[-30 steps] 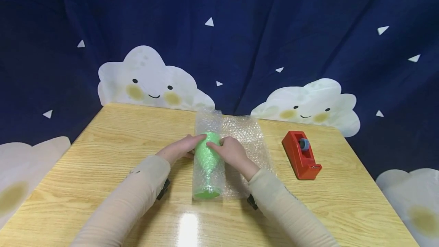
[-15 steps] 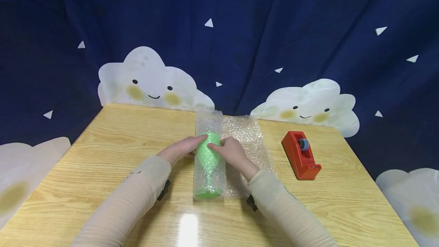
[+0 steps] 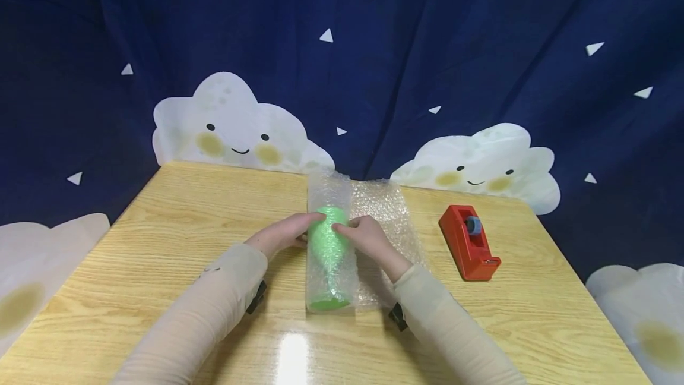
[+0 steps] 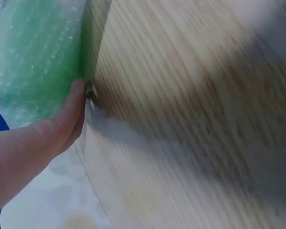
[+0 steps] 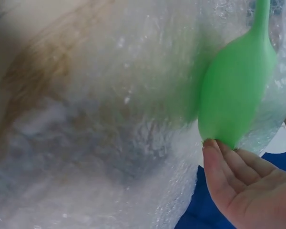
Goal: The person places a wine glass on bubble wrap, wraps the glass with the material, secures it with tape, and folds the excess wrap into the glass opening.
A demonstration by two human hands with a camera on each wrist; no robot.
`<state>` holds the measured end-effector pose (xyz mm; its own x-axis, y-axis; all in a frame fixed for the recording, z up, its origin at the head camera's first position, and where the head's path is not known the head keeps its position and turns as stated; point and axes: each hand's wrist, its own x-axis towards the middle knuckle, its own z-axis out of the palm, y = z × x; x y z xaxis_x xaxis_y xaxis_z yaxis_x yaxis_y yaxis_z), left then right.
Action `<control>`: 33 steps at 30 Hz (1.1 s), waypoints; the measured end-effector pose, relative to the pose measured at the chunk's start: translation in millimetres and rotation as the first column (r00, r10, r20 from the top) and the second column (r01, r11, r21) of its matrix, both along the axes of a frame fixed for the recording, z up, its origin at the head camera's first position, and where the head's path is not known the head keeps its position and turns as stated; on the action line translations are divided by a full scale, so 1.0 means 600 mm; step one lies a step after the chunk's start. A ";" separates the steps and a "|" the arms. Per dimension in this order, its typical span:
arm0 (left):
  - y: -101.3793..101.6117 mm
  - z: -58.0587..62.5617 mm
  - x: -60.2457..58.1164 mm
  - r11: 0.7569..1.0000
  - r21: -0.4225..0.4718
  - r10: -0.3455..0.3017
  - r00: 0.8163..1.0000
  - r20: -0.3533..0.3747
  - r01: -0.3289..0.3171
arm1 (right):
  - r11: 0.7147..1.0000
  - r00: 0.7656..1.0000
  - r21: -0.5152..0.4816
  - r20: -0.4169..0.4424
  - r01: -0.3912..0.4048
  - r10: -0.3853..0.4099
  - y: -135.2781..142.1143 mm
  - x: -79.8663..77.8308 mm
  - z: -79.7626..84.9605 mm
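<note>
A green goblet (image 3: 327,242) lies on its side, rolled in clear bubble wrap (image 3: 382,210), with its round foot facing me. Flat wrap extends beneath and to its right. My left hand (image 3: 288,233) grips the wrapped bowl end from the left, thumb on top. From the right, my right hand (image 3: 371,241) holds the same end, thumb over the wrap. In the right wrist view, the fingertips of the right hand (image 5: 257,186) touch the goblet's rim, below bowl and stem. The left wrist view has the left hand (image 4: 52,133) along the wrapped side.
A red tape dispenser (image 3: 469,242) with a blue roll (image 3: 473,225) stands on the wooden table (image 3: 230,201), right of the wrap. Behind the table hangs a dark blue curtain (image 3: 374,76) with white clouds and triangles.
Goblet and its wrap have rolled slightly to the right. Both hands have shifted a little rightward with it. The tape dispenser stays in place.
</note>
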<state>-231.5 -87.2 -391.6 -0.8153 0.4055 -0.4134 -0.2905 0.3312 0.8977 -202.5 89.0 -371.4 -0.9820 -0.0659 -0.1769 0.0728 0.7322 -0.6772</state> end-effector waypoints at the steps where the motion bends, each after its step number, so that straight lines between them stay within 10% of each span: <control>1: 0.001 -0.001 0.000 1.000 -0.005 0.001 1.000 -0.001 -0.001 | 1.000 1.000 0.003 0.004 0.006 -0.006 0.001 0.000 -0.001; 33: 0.012 0.005 0.013 0.999 0.006 0.031 1.000 -0.002 -0.031 | 0.998 0.998 -0.002 0.030 -0.059 0.059 0.012 0.001 -0.003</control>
